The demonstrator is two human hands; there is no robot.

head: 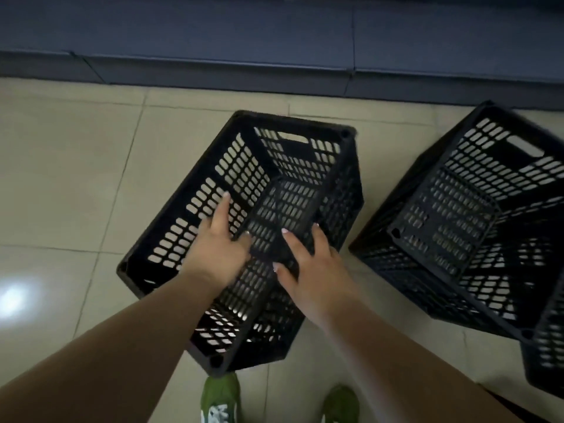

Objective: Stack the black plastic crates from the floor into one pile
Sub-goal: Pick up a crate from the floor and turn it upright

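The tiled floor (76,166) ran pale up to a dark plinth (213,68) along the far side. On it, to the person's right, stood a pile of black crates (476,227), one crate seated skewed inside or on another, so the pile looked only roughly squared; how many it held could not be told. A further crate edge (546,355) showed at the right border.

Directly ahead of the person sat the near crate (244,166), mouth upward and apparently tilted, its long axis running from near the feet away and up to the right. It looked like two crates nested at an angle, though that could not be settled.

Both hands were inside its mouth. The left hand (218,248) lay flat against the inner left wall, fingers spread and not clamped on anything. The right hand (311,270) rested on the slatted panel in the middle, fingers apart, grip loose rather than closed.

The pile lay to the right of both hands, so the right hand was the nearer; the move would likely carry the crate rightward, turned to match the pile's axis.

A pair of green shoes (219,398) stood just below the crate's near corner.
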